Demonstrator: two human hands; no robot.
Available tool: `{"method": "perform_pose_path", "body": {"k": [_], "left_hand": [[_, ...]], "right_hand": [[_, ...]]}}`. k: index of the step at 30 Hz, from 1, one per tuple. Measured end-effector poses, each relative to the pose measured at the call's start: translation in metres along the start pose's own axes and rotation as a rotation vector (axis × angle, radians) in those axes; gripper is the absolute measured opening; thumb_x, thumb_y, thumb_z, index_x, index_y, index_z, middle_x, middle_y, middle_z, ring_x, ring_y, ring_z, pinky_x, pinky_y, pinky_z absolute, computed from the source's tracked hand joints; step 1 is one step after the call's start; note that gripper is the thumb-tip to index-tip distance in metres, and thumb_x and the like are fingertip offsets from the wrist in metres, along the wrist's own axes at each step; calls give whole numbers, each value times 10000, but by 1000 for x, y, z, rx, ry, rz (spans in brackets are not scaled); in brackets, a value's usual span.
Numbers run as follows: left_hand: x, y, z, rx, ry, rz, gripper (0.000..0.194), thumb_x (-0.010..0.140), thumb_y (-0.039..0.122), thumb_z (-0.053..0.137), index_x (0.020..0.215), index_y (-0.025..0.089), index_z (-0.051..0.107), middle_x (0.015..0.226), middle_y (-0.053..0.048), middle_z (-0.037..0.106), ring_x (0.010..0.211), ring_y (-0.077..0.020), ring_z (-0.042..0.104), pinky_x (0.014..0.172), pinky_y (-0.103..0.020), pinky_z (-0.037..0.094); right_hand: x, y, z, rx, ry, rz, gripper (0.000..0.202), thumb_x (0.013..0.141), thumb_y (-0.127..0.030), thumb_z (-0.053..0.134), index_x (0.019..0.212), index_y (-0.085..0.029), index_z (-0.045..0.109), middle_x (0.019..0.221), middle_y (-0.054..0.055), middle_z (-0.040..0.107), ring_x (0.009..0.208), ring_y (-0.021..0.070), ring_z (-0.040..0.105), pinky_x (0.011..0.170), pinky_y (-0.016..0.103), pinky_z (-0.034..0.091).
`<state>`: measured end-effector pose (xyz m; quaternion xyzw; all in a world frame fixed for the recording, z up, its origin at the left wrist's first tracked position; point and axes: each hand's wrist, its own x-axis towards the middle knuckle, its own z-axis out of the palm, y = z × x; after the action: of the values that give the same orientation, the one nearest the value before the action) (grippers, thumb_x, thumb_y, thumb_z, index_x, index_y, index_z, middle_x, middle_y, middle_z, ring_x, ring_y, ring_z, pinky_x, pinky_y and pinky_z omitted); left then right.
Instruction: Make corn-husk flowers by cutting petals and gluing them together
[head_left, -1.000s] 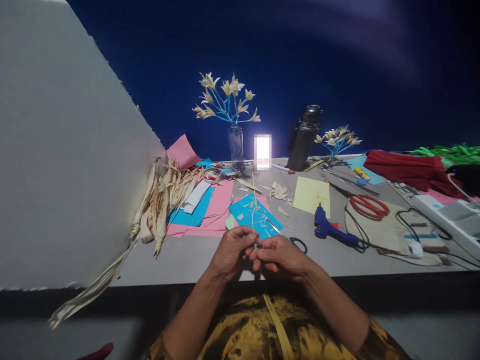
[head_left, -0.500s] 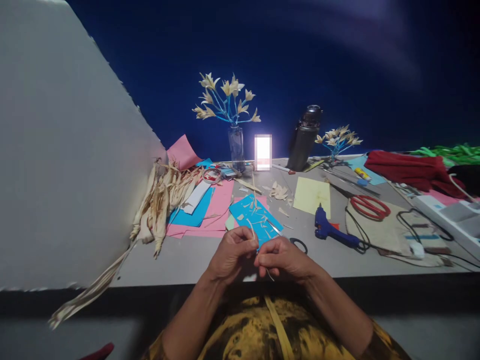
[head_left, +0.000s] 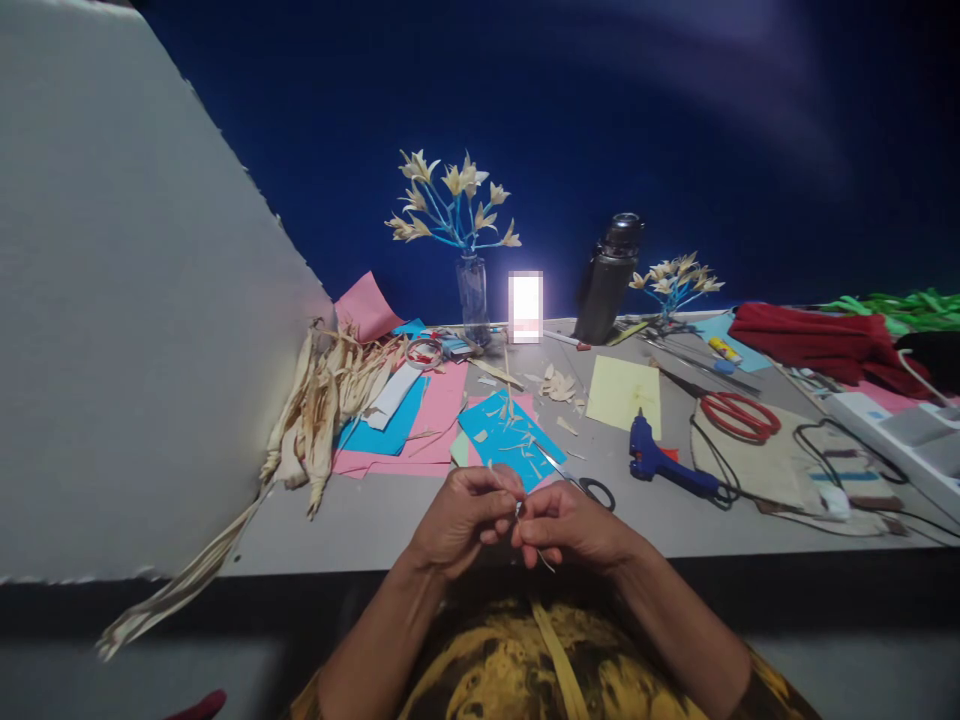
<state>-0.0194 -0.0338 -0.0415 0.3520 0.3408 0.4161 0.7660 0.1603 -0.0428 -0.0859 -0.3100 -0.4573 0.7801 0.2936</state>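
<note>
My left hand [head_left: 471, 518] and my right hand [head_left: 574, 525] meet at the table's front edge, fingertips nearly touching. Both are closed in a pinch on a thin pale strip [head_left: 546, 561], whose lower end curls out below my right fingers. A pale tip also sticks up above my left fingers. Just beyond the hands lies a blue sheet [head_left: 499, 425] scattered with small pale husk cuttings. Scissors with black handles [head_left: 598, 493] rest at its right, partly hidden by my right hand.
Dried husks [head_left: 319, 420] and coloured paper lie left. Behind stand a glass vase [head_left: 472, 300] of pale flowers and a dark flask [head_left: 609, 280]. At right are a blue glue gun [head_left: 667, 468], red-handled scissors [head_left: 739, 415], a yellow sheet [head_left: 624, 390] and a white tray [head_left: 900, 440].
Both hands have shifted slightly, and the pale tip above my left fingers shows less. More of the black-handled scissors is visible. The other things have stayed put.
</note>
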Motion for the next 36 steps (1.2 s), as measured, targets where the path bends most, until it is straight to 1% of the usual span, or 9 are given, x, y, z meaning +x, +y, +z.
{"method": "perform_pose_path", "body": {"k": [11,15,20,22,26,29,32,34,36], "left_hand": [[-5,-1,0,-103,20,-59,306,554,170,909,629,124,616,663,26,586,381,-16,449,299,-109,231],[-3,-2,2,-131,12,-32,313,590,195,904,681,141,610,598,43,564,385,-22,433,342,-128,296],[1,-4,0,-66,114,14,337,560,255,934,778,121,716,505,44,553,399,-39,461,425,-163,373],[2,-6,-2,-60,151,9,349,533,296,946,735,113,727,504,23,572,419,-51,482,435,-170,374],[5,-8,-5,-20,208,-5,372,482,315,964,713,118,750,569,-8,625,458,-65,509,446,-182,376],[7,-8,-4,16,218,26,368,468,321,967,695,119,759,584,-7,629,474,-67,500,469,-199,396],[9,-9,-4,91,226,47,354,479,319,964,695,115,770,611,-29,656,519,-86,533,498,-209,415],[8,-10,-5,114,229,39,357,495,336,957,715,118,779,652,-52,689,529,-90,544,502,-209,416],[8,-11,-6,113,221,15,366,528,369,941,749,122,786,670,-65,706,494,-76,519,476,-201,390]], "right_hand": [[-3,-4,-2,-37,17,24,291,712,-399,833,774,-119,788,630,47,728,429,53,465,433,185,317],[-2,-3,2,-67,99,8,294,666,-407,854,700,-127,770,626,45,724,469,79,508,465,202,348],[-2,-2,5,-120,249,5,294,600,-374,882,590,-138,707,545,13,673,464,89,482,471,220,329],[-2,-5,4,-137,228,8,285,620,-378,875,625,-140,718,585,18,691,514,108,529,508,227,370],[-1,-12,1,-148,60,-47,360,753,-481,793,840,-132,783,876,81,768,671,122,592,622,234,438],[3,-11,2,-45,-23,-29,485,815,-571,713,924,-103,785,855,107,760,496,58,435,481,208,333],[7,-8,5,113,-12,20,451,764,-528,773,913,-102,781,766,99,747,416,25,268,403,202,162],[8,-6,8,131,26,31,392,721,-472,817,861,-108,782,732,91,744,421,27,272,406,205,132],[8,-6,10,69,76,23,351,686,-436,841,810,-112,786,710,82,741,454,46,346,418,206,179]]}}
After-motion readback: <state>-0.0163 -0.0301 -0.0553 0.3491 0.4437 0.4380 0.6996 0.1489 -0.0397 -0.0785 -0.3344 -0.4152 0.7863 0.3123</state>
